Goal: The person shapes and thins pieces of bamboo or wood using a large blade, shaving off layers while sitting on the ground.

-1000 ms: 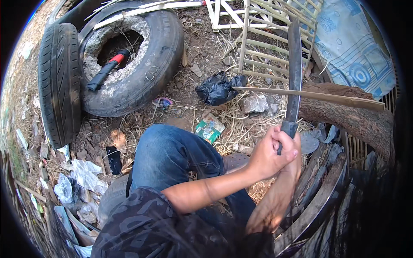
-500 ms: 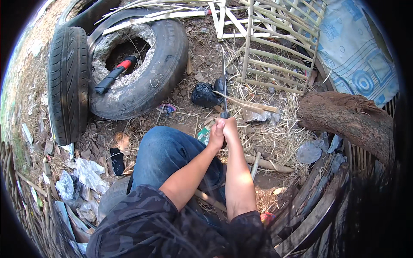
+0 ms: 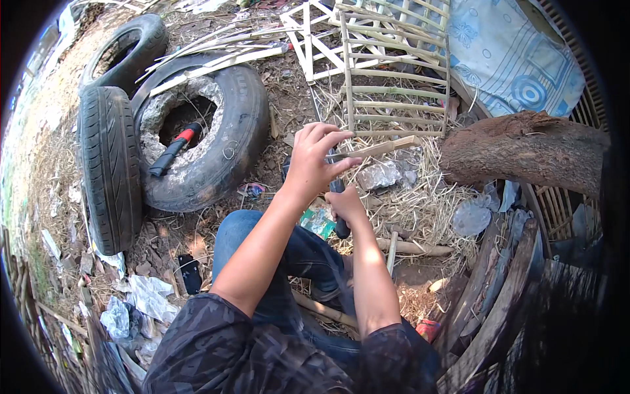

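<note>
My right hand point(image 3: 348, 205) is closed around the dark handle point(image 3: 341, 227) of a long, thin-bladed knife pointing away from me. Its blade point(image 3: 315, 104) runs forward, partly hidden behind my left hand. Fingers and thumb spread apart, my left hand point(image 3: 312, 163) hovers over the blade at the left end of a split wooden strip point(image 3: 388, 147). Whether it touches the strip, I cannot tell. That strip lies across the line of the blade, its thin end between my thumb and fingers.
Old tyres point(image 3: 244, 131) stand and lie at the left, one bearing a black-and-red tool point(image 3: 176, 150). A slatted bamboo frame point(image 3: 394, 85) lies ahead. On the right rests a thick log point(image 3: 518, 152) near a blue patterned cloth point(image 3: 518, 65). A phone-like black object point(image 3: 189, 274) lies beside my knee.
My left hand has let go of the knife handle, moved forward and spread its fingers. The right hand keeps the handle. The wooden strip now slants up to the right. The view has shifted.
</note>
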A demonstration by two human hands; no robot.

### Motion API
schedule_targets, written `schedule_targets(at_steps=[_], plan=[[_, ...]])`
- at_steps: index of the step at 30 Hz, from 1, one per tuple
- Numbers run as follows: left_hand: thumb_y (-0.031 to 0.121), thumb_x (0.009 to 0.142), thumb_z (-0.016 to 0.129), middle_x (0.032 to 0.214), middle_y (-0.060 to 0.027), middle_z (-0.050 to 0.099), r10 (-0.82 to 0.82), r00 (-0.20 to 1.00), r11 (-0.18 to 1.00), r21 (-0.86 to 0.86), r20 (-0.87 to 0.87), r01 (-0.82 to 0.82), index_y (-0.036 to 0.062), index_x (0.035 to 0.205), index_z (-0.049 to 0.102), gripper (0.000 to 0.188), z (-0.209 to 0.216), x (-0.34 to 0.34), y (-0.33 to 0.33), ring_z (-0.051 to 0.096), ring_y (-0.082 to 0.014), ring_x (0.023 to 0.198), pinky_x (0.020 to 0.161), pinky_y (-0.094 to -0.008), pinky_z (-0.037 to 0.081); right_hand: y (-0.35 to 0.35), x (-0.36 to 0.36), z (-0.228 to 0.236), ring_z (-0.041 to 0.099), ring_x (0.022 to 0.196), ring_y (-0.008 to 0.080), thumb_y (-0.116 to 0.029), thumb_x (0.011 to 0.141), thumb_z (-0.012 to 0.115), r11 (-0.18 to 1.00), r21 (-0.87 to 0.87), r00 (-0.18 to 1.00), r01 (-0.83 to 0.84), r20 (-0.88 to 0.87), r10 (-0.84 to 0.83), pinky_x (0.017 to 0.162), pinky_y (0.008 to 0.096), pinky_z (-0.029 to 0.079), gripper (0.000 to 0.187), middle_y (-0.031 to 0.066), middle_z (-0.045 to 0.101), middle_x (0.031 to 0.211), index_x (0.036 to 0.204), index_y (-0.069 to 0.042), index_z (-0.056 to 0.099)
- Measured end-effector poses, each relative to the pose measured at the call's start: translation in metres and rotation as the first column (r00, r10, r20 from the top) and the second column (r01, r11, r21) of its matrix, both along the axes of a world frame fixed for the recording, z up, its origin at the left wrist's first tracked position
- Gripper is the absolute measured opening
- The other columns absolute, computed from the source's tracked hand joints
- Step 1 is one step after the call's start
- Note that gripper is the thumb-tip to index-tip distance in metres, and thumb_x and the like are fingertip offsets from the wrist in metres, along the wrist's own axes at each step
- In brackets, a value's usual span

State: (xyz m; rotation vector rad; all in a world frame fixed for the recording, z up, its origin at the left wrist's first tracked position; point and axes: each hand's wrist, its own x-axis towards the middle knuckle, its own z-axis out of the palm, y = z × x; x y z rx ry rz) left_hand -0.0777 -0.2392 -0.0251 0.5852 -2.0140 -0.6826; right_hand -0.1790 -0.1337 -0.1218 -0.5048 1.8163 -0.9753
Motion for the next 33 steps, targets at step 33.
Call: schedule_targets(at_steps=[33], plan=[[0.018,0.075,0.068,0.105,-0.0186,0.056,0.232,0.901,0.958,0.074,0.366,-0.276,0.0000,0.113,0.046,0.048,-0.008,0.027,-0.014,0.061,-0.0340,0.091,0.080,-0.0413,0.049,0.187,-0.005,0.124,0.043,0.040,0.0117,-0.008,0.077,0.058,0.889,-0.197,0.799,0.413,0.547,-0.249,0.039,0.0288,0.037,0.010,0.0007,0.043,0.054,0.081,-0.006,0.049]])
